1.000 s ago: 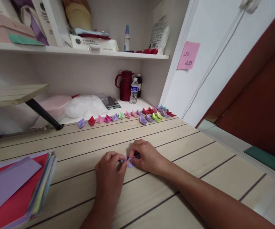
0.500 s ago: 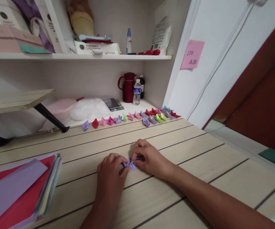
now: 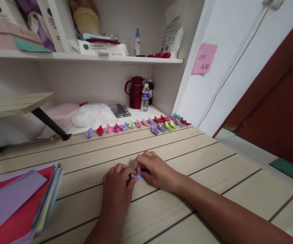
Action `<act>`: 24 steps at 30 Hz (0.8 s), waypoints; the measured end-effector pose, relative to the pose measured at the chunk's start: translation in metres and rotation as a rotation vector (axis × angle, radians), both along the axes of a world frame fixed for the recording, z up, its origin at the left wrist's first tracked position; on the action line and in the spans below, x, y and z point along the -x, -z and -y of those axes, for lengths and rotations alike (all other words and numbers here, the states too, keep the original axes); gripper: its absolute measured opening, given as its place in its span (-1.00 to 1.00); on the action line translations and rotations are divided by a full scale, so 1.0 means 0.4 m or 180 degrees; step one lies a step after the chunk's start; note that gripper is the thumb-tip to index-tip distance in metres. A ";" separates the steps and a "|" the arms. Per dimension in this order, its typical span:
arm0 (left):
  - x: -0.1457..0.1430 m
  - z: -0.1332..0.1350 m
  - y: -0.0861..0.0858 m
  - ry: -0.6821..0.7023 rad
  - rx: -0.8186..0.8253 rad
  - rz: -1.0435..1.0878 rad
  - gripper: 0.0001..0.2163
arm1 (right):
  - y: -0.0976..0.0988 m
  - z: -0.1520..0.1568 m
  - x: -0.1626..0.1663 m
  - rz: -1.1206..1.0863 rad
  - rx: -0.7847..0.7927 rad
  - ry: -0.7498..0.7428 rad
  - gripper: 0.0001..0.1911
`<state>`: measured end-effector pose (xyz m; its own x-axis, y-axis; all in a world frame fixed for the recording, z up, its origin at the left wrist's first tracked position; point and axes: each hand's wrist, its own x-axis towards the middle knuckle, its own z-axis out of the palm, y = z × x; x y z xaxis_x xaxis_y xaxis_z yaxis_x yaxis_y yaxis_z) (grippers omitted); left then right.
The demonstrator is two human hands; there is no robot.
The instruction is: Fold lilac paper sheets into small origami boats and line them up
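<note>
Between my two hands, low over the wooden table [image 3: 85,200], is a small piece of folded purple paper [image 3: 139,177], mostly covered by my fingers. My left hand [image 3: 118,181] pinches its left side between thumb and fingers. From the right, my right hand [image 3: 154,169] grips the paper, its fingertips curled over the far side. Beyond them, small folded paper boats line the table's back edge, among them a purple boat [image 3: 89,132], a red boat [image 3: 99,130] and a green boat [image 3: 169,126].
At the left lies a stack of coloured paper [image 3: 22,206] with a purple strip [image 3: 12,200] on top. Behind the boats stand a water bottle [image 3: 144,98] and a dark red jug [image 3: 135,92]. A black leg [image 3: 51,123] supports a small raised shelf [image 3: 17,103].
My right hand's fingers have shifted left and over the purple paper, hiding more of it. My left hand stays almost in place. The view has shifted slightly.
</note>
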<state>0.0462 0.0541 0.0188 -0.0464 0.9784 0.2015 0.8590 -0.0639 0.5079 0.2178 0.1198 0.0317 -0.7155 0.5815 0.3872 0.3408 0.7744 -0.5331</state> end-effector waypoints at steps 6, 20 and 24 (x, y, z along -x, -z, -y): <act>-0.006 0.001 0.003 -0.0028 -0.0051 -0.0028 -0.83 | 0.000 -0.008 -0.004 0.0136 0.0089 0.0117 -0.58; -0.018 -0.006 0.011 -0.0074 -0.0119 -0.0049 -0.93 | 0.008 -0.028 0.001 0.0182 0.0125 0.0009 -0.84; -0.018 -0.001 0.008 -0.0065 -0.0166 -0.0029 -0.93 | 0.008 -0.028 -0.002 0.0212 0.0152 -0.0040 -0.82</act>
